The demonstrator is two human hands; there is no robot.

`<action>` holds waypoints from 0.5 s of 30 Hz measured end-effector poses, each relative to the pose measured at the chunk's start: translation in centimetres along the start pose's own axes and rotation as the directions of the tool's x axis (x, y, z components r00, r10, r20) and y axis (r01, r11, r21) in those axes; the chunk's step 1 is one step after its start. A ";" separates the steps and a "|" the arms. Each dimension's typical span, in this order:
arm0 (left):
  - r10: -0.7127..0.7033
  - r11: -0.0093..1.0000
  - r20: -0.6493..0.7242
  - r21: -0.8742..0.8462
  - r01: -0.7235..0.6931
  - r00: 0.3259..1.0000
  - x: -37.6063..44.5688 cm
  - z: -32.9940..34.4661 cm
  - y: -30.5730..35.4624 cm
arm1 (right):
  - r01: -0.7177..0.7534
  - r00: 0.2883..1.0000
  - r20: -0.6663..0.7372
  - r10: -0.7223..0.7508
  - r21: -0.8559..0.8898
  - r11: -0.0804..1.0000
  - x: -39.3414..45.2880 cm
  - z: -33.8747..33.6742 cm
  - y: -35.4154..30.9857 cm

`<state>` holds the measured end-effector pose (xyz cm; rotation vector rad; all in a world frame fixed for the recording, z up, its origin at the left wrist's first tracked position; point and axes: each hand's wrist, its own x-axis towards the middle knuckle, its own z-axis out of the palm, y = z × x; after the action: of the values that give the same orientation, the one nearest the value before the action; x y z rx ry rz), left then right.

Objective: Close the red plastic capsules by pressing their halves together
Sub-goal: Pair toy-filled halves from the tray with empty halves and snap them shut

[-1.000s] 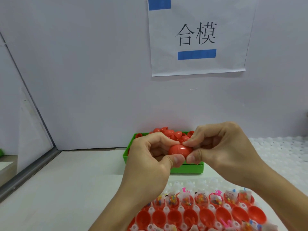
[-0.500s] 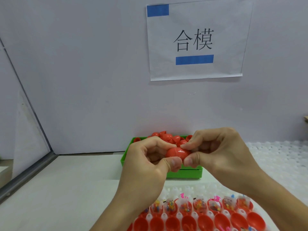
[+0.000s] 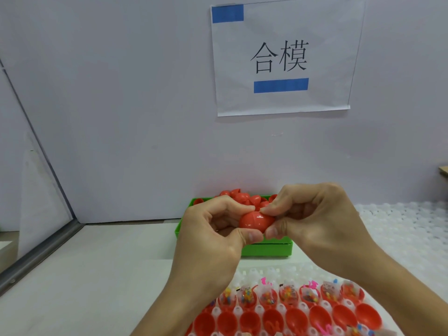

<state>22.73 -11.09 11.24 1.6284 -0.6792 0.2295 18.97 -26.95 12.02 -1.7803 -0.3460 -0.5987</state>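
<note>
Red capsule (image 3: 256, 221) is sitting mid-air between both hands, above the near edge of the green bin (image 3: 266, 249), long axis running roughly left-right across the view. A seam line is showing near its top left, slightly off vertical; cannot tell if the halves are fully seated. Left hand (image 3: 213, 236) is pinching the capsule's left end, thumb underneath, curled fingers over the top. Right hand (image 3: 312, 221) is gripping the right end the same way, thumb below, fingertips on top. Both thumbs are nearly touching beneath the capsule. Neither hand is nearer than the other; the capsule is lying centred between them, so the press is likely to act along its long axis, hands driving toward each other. The bin is holding a heap of loose red halves (image 3: 242, 198) just behind the hands. Nearer the camera, a white tray (image 3: 274, 272) is carrying open red shells (image 3: 320, 316), some with small toy packets (image 3: 288, 293), waiting to be closed.
</note>
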 end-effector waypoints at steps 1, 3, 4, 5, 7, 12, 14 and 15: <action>0.005 1.000 -0.002 0.002 -0.005 1.000 0.0 0.0 0.1 | 0.004 1.000 0.002 -0.004 0.010 1.000 0.0 0.0 0.0; 0.006 1.000 0.000 -0.001 -0.006 1.000 0.0 -0.1 0.1 | 0.004 1.000 0.004 -0.004 0.038 0.999 0.1 0.0 0.0; 0.004 1.000 0.005 -0.001 -0.004 1.000 0.1 -0.1 0.1 | 0.002 1.000 0.004 -0.002 0.050 0.999 0.1 0.0 0.0; 0.002 1.000 0.012 0.000 -0.002 1.000 0.1 -0.2 0.1 | 0.001 1.000 0.006 -0.002 0.058 0.998 0.1 0.0 0.1; -0.003 1.000 0.016 -0.010 0.004 1.000 0.1 -0.2 0.0 | 0.002 1.000 0.013 -0.003 0.071 0.997 0.1 0.0 0.1; -0.013 0.999 0.003 -0.036 0.013 1.000 0.2 -0.2 -0.1 | 0.012 1.000 0.011 -0.012 0.070 0.997 0.1 -0.2 0.0; -0.014 0.999 0.002 -0.041 0.014 1.000 0.2 -0.2 -0.1 | 0.014 1.000 0.009 -0.015 0.073 0.997 0.1 -0.2 0.0; -0.014 0.999 0.003 -0.044 0.014 1.000 0.2 -0.2 -0.1 | 0.019 1.000 0.007 -0.019 0.074 0.997 0.1 -0.2 0.1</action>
<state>22.99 -10.97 11.35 1.5916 -0.6702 0.2012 19.07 -27.17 12.09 -1.7104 -0.3860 -0.5852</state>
